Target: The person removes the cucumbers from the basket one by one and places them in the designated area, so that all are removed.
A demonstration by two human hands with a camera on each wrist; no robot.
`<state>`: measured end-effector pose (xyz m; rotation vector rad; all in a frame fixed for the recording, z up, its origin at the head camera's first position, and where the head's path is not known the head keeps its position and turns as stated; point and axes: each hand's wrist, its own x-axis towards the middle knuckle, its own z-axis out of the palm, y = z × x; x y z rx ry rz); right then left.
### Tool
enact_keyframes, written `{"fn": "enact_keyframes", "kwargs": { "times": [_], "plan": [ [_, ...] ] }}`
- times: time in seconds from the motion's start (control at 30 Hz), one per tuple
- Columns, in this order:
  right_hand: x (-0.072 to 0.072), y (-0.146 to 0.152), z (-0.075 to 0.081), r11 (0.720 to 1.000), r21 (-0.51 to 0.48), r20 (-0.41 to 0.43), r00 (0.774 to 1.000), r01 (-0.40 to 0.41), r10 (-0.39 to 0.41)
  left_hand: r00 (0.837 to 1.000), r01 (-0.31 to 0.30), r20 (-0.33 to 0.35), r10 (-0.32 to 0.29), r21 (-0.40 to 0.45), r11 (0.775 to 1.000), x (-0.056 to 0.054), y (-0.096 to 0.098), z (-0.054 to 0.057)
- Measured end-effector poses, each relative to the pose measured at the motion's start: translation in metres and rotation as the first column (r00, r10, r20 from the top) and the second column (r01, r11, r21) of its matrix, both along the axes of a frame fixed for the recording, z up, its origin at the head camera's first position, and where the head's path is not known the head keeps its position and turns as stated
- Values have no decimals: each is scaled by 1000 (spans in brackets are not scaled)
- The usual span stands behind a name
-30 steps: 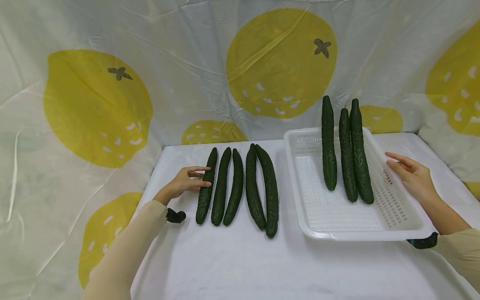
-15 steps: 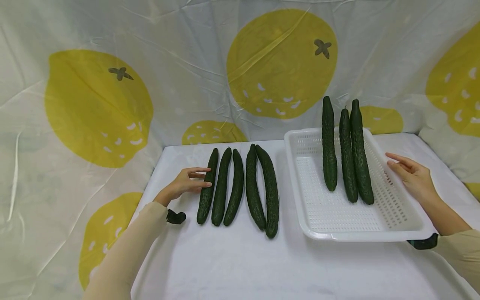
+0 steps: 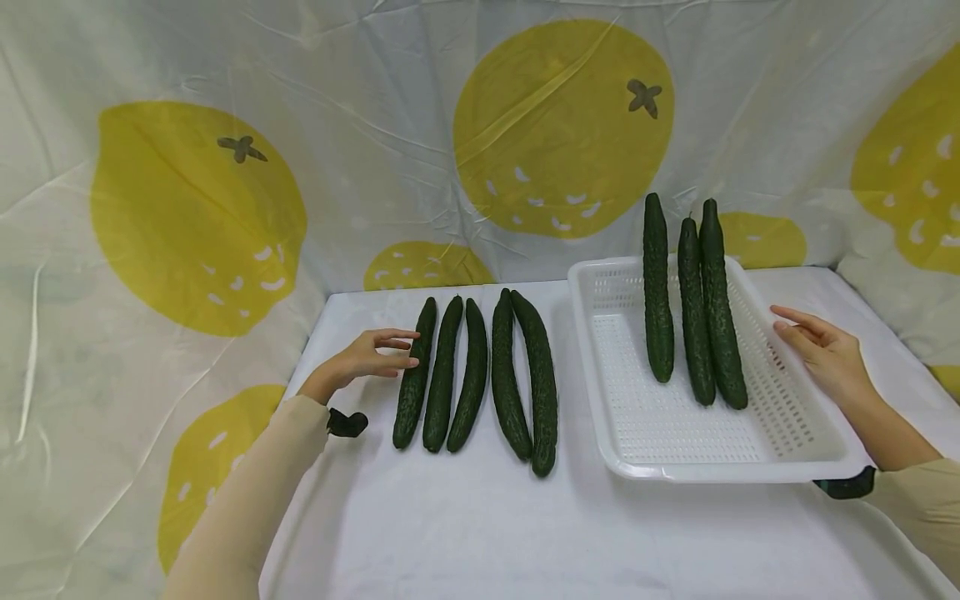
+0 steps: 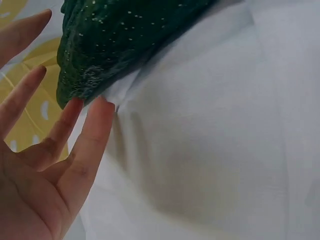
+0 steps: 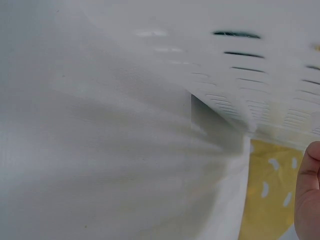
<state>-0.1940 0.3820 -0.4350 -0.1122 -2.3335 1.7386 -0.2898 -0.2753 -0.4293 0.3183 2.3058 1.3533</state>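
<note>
Several dark green cucumbers lie side by side on the white cloth. My left hand (image 3: 363,357) is at the leftmost cucumber (image 3: 415,375), its fingers outstretched over or beside it. In the left wrist view that cucumber (image 4: 115,45) appears close to the spread fingertips (image 4: 102,107); whether they touch it I cannot tell. To the right, 3 cucumbers rest in a white perforated plastic basket (image 3: 600,400), their far ends above its back rim. My right hand (image 3: 825,350) is at the basket's right side with fingers extended; the right wrist view shows only part of it (image 5: 307,200).
White cloth covers the table (image 3: 480,533). A curtain with yellow lemon prints (image 3: 562,125) hangs behind it and along the sides. Bare cloth separates the row of cucumbers from the basket. Dark wrist-worn devices (image 3: 347,423) show at both sleeves.
My left hand has drawn slightly left and up from the leftmost cucumber. That cucumber shifted a little right earlier. The right hand, the basket and the other cucumbers look unchanged.
</note>
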Motion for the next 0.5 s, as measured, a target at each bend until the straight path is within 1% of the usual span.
{"fn": "enact_keyframes", "kwargs": {
  "times": [0.1,0.2,0.27,0.37,0.5],
  "plan": [
    [0,0,0,1000,1,2,1000,0,0,1000,-3,-24,2,-22,1000,-1,2,9],
    [0,0,-1,1000,-1,-1,1000,-3,3,998,-23,-54,22,-7,1000,-3,7,19],
    [0,0,-1,1000,-2,-12,1000,-6,6,996,-25,-83,26,12,1000,-4,14,27],
    [-1,0,-2,1000,-2,-26,1000,-10,10,993,-28,-109,37,75,997,-4,26,40],
    [-2,1,-2,1000,8,-36,999,-9,9,991,-31,-120,55,190,981,-3,48,55]
  ]
}}
